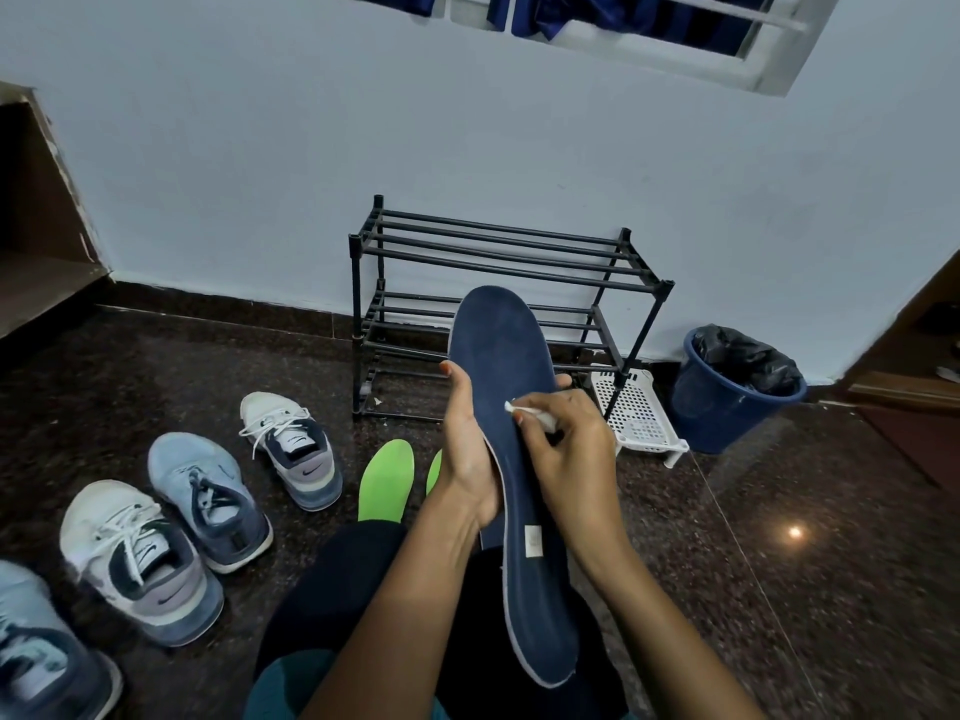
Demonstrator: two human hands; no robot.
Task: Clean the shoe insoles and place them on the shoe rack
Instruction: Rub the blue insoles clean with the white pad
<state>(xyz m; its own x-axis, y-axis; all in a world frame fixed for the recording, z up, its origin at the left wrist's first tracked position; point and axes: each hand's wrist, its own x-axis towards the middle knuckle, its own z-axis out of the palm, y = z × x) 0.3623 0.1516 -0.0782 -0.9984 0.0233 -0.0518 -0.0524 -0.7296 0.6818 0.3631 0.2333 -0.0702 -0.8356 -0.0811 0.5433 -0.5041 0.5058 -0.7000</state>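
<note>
A long navy insole (pixel 511 475) stands nearly upright over my lap, toe end up. My left hand (pixel 467 449) grips its left edge near the middle, fingers wrapped behind it. My right hand (pixel 566 449) pinches a small white wipe (pixel 532 415) and presses it against the insole's upper face. Two bright green insoles (pixel 387 480) lie on the floor just beyond my knees, the second one (pixel 434 470) mostly hidden by my left arm. The black shoe rack (pixel 498 283) stands against the wall behind the insole, its bars bare.
Several sneakers lie on the dark granite floor at left, the nearest to the rack being white and grey (pixel 293 449). A white perforated basket (pixel 636 415) lies beside the rack's right leg. A blue bin (pixel 727 402) with a black liner stands further right.
</note>
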